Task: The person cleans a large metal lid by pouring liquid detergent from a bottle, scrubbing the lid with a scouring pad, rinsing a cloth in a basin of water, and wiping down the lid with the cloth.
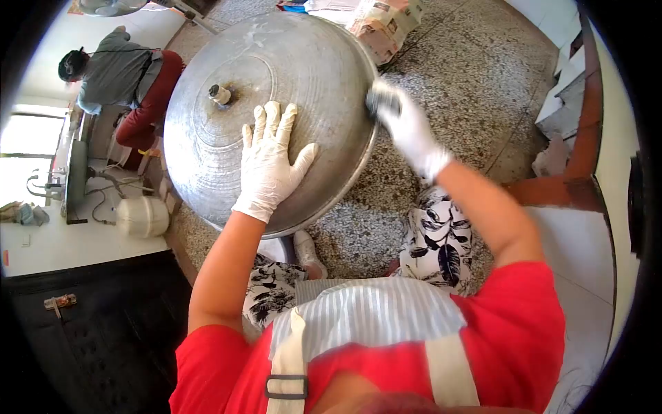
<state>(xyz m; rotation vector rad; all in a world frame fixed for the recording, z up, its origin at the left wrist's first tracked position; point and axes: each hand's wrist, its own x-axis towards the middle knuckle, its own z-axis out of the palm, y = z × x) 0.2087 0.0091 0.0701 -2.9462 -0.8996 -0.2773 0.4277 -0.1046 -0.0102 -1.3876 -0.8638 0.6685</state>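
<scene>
A large round metal lid (310,76) with a small knob (219,94) on top stands in front of me, its scratched face toward the camera. My left hand (270,155), in a white glove, lies flat on the lid below the knob with its fingers spread. At the lid's right rim is my right hand (407,127), also gloved and slightly blurred. Its fingers are closed around a dark scrubbing pad (383,103) that touches the rim.
Another person (127,76) in a grey top bends at the upper left, near a sink (77,165) and a white tank (143,217). Newspaper-covered bundles (385,27) lie beyond the lid on the speckled floor (476,83). A brown-edged ledge (555,193) runs along the right.
</scene>
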